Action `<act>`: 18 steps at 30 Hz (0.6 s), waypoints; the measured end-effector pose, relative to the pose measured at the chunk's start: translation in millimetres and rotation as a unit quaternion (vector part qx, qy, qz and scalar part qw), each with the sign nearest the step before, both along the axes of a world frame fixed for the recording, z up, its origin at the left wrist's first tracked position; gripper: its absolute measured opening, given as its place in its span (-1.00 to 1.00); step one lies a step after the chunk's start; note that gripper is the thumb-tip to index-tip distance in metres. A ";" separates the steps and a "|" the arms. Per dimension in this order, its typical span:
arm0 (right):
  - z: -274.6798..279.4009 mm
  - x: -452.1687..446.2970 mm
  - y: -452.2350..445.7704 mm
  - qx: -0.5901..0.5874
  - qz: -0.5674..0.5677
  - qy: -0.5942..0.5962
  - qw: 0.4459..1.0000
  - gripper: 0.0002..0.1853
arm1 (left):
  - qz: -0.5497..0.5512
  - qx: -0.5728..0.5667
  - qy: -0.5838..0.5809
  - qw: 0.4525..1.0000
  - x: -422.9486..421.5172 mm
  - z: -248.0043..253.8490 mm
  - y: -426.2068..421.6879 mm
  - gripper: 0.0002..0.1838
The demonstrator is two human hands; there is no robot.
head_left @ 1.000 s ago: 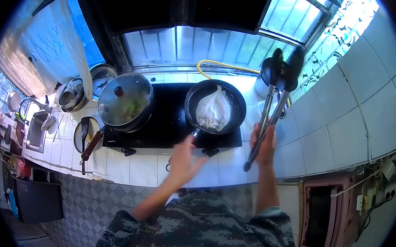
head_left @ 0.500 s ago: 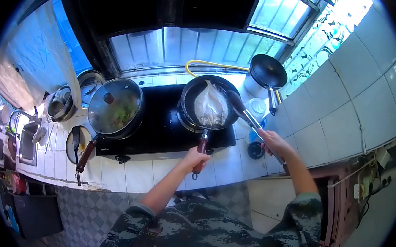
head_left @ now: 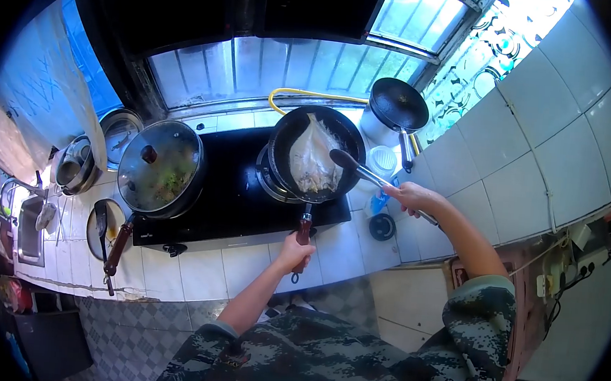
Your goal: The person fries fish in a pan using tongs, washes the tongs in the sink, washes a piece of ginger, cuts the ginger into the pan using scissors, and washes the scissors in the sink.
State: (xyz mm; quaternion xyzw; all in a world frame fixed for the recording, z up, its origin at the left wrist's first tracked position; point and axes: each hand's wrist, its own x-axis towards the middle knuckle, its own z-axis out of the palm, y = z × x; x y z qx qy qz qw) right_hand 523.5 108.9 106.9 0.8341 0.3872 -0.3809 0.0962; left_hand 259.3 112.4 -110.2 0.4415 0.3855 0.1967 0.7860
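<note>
My left hand (head_left: 295, 252) is wrapped round the brown handle of a black frying pan (head_left: 351, 143), which sits tilted over the right burner. A pale, opened-out flat fish (head_left: 313, 156) lies in the pan. In my right hand (head_left: 412, 198) is a pair of tongs (head_left: 373, 176) with dark tips and a metal body. Those tips hang over the right side of the fish; whether they touch it I cannot tell.
Left on the black stove (head_left: 232, 175), a lidded pan (head_left: 162, 168) holds greenish food. A plate with a dark utensil (head_left: 101, 229) lies nearby. Rightward stand a small pan on a pot (head_left: 398, 105), a clear jar (head_left: 382, 160) and a black round lid (head_left: 382, 227).
The tongs' tips have moved from the pan's right rim inward over the fish. The pan looks more tilted. The whole view has shifted slightly.
</note>
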 end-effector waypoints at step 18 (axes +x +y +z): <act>6.5 3.3 30.8 -0.095 0.048 0.026 0.994 -0.39 | -0.001 -0.026 0.040 0.999 3.8 15.8 6.8 -0.73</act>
